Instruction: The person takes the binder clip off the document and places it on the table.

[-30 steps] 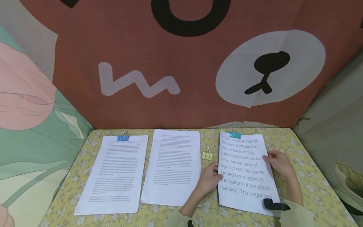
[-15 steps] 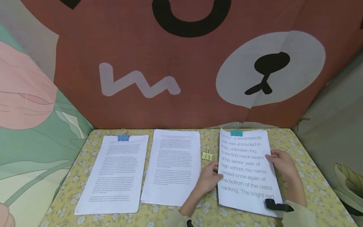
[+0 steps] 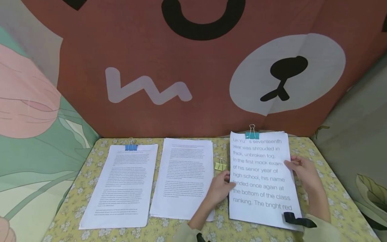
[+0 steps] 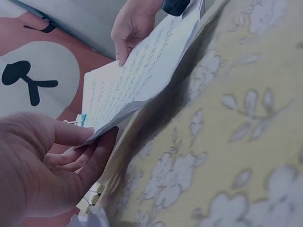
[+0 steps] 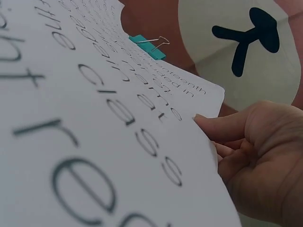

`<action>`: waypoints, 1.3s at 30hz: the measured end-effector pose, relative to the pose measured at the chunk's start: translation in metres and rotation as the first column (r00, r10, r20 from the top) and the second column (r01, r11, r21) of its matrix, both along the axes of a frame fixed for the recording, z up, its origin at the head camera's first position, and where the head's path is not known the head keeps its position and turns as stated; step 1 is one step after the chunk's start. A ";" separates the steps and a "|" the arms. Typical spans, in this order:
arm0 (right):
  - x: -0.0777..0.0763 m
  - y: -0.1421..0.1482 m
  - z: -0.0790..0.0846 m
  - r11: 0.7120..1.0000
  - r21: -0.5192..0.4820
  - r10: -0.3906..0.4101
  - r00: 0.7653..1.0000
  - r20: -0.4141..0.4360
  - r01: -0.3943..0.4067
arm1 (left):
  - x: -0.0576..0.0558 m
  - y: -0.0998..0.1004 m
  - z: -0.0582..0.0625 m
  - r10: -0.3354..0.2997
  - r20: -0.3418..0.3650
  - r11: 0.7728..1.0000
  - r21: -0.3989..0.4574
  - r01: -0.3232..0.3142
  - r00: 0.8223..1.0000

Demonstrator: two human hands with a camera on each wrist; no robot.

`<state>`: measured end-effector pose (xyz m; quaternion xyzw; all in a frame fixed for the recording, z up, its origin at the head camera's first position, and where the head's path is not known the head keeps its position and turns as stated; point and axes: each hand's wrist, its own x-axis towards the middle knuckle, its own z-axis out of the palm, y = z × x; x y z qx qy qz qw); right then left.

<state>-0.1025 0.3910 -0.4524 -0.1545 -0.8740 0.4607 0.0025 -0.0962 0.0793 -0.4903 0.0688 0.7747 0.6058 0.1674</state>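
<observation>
Holding large-print white paper stack (image 3: 260, 181), teal binder clip (image 3: 252, 135) on top, at right of yellow floral table (image 3: 338, 205); left hand (image 3: 220, 188) pinches left edge, right hand (image 3: 305, 171) right edge. Clipping looks done on 2 of 3: this plus left small-print white paper stack (image 3: 119, 188), blue binder clip (image 3: 131, 147). Middle small-print white paper stack (image 3: 184, 178) shows none; loose yellow binder clip (image 3: 220, 166) beside it, likely remaining.
</observation>
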 end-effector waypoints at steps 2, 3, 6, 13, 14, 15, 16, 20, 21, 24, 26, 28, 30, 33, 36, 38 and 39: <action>0.000 -0.004 0.003 1.000 -0.012 0.018 0.999 -0.031 -0.018 | -0.001 -0.002 0.001 -0.004 0.002 1.000 0.017 0.004 1.000; 0.000 -0.006 0.005 1.000 -0.014 0.025 0.999 -0.041 -0.025 | -0.002 -0.003 0.002 -0.009 0.003 1.000 0.030 0.009 1.000; 0.000 -0.012 0.011 0.999 -0.029 0.037 0.997 -0.061 -0.039 | -0.005 -0.008 0.004 -0.029 0.000 0.996 0.080 0.029 1.000; 0.000 -0.028 0.021 0.997 -0.036 0.066 0.991 -0.112 -0.070 | -0.011 -0.019 0.007 -0.053 0.043 0.985 0.168 0.045 0.998; 0.000 -0.030 0.022 0.996 -0.038 0.074 0.990 -0.119 -0.079 | -0.011 -0.021 0.007 -0.059 0.049 0.981 0.186 0.049 0.997; 0.000 -0.032 0.023 0.996 -0.038 0.079 0.989 -0.122 -0.084 | -0.012 -0.023 0.007 -0.069 0.052 0.977 0.204 0.057 0.996; -0.001 -0.035 0.023 0.995 -0.038 0.085 0.989 -0.123 -0.090 | -0.012 -0.025 0.007 -0.078 0.055 0.973 0.222 0.064 0.995; -0.003 -0.045 0.023 0.990 -0.068 0.115 0.986 -0.120 -0.124 | -0.012 -0.032 0.006 -0.119 0.083 0.942 0.323 0.087 0.989; -0.004 -0.047 0.022 0.988 -0.082 0.119 0.986 -0.117 -0.129 | -0.012 -0.034 0.006 -0.125 0.088 0.937 0.339 0.088 0.988; -0.007 -0.052 0.018 0.984 -0.116 0.124 0.986 -0.107 -0.137 | -0.013 -0.037 0.006 -0.133 0.110 0.924 0.374 0.083 0.985; -0.008 -0.053 0.017 0.983 -0.126 0.125 0.988 -0.096 -0.136 | -0.013 -0.039 0.007 -0.130 0.118 0.919 0.386 0.076 0.984; -0.009 -0.053 0.017 0.982 -0.131 0.125 0.988 -0.085 -0.136 | -0.013 -0.039 0.008 -0.128 0.120 0.915 0.398 0.071 0.984; -0.009 -0.052 0.017 0.982 -0.130 0.127 0.989 -0.071 -0.135 | -0.013 -0.039 0.008 -0.130 0.117 0.910 0.407 0.071 0.985; -0.007 -0.048 0.019 0.984 -0.116 0.132 0.989 -0.067 -0.139 | -0.014 -0.038 0.009 -0.138 0.117 0.905 0.418 0.078 0.984; -0.008 -0.042 0.027 0.984 -0.090 0.146 0.984 -0.106 -0.156 | -0.015 -0.039 0.009 -0.137 0.120 0.904 0.422 0.074 0.983; -0.010 -0.039 0.036 0.983 -0.066 0.161 0.977 -0.140 -0.171 | -0.015 -0.040 0.009 -0.131 0.122 0.904 0.422 0.068 0.984; -0.012 -0.038 0.042 0.984 -0.046 0.164 0.973 -0.161 -0.173 | -0.015 -0.041 0.009 -0.129 0.124 0.904 0.422 0.066 0.984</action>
